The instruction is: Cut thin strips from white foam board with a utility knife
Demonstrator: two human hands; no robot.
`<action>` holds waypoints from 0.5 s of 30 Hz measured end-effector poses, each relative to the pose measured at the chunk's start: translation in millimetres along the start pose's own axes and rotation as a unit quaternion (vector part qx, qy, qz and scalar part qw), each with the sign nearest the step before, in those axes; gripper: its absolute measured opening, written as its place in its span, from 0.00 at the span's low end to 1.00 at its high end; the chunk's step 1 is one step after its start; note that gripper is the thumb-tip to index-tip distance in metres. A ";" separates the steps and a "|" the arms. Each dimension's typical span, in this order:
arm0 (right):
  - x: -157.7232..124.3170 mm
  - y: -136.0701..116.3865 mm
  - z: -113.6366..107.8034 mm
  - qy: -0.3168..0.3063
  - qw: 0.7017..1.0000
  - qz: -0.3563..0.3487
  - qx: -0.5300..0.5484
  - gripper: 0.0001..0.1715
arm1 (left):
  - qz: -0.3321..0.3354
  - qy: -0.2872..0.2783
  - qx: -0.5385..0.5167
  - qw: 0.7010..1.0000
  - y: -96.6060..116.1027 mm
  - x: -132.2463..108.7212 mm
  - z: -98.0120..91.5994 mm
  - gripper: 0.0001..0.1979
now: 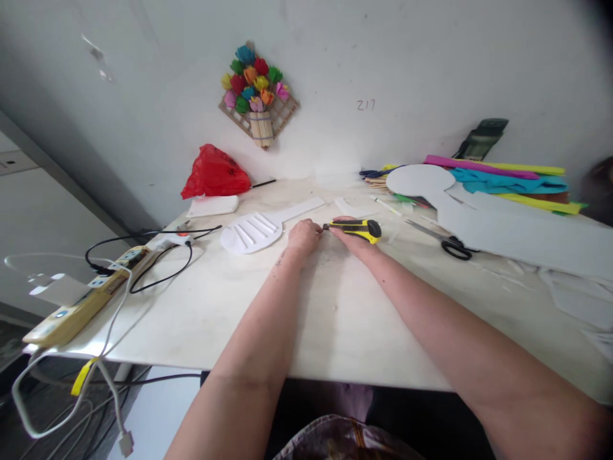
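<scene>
A yellow-and-black utility knife (pixel 368 231) lies crosswise above the middle of the table, its tip pointing left. My right hand (pixel 350 240) is closed around it. Close by, my left hand (pixel 304 235) has its fingers pinched together at the knife's tip; whatever they hold is too small to make out. To the left rests a white paddle-shaped cutout (pixel 230 239) with a round head, a long handle and several raised white strips across it. Beyond my hands lies a curved white scrap (pixel 352 206).
Black-handled scissors (pixel 454 248) lie to the right, beside a large white sheet (pixel 517 233) and coloured paper (pixel 512 182). A power strip (pixel 86 303) with tangled cables covers the left edge. A red plastic bag (pixel 215 172) sits at the back.
</scene>
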State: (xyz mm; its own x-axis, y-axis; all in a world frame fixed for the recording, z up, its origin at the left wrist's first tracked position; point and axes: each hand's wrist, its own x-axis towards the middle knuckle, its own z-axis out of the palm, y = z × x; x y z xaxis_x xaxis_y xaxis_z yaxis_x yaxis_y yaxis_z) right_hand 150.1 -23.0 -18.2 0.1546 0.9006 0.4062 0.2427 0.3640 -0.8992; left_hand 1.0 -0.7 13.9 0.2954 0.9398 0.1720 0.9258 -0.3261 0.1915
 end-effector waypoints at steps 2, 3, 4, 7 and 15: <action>0.3 1.2 0.1 0.001 1.000 -0.005 0.001 0.13 | 0.002 0.001 -0.001 1.000 0.7 -0.6 -0.9 0.13; 0.5 2.0 0.1 0.002 1.000 -0.008 0.000 0.13 | 0.002 0.000 -0.002 1.000 1.1 -0.9 -1.5 0.13; 0.8 2.7 0.0 0.002 1.000 -0.013 -0.001 0.13 | 0.001 -0.002 -0.002 1.000 1.4 -1.2 -2.0 0.13; 1.1 4.0 -0.2 0.000 1.000 -0.019 -0.004 0.13 | 0.001 -0.005 -0.005 1.000 1.9 -2.0 -3.2 0.13; -1.1 -2.7 0.1 0.007 1.000 -0.012 -0.003 0.13 | 0.004 0.001 -0.007 1.000 0.7 -2.1 -1.9 0.14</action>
State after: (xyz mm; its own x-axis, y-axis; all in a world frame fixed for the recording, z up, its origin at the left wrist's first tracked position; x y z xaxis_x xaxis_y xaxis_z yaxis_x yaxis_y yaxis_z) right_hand 149.2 -24.9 -16.2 0.1623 0.8879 0.4304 0.2517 0.3845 -0.8881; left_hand 0.6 -3.1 15.5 0.3017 0.9373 0.1747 0.9201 -0.3342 0.2042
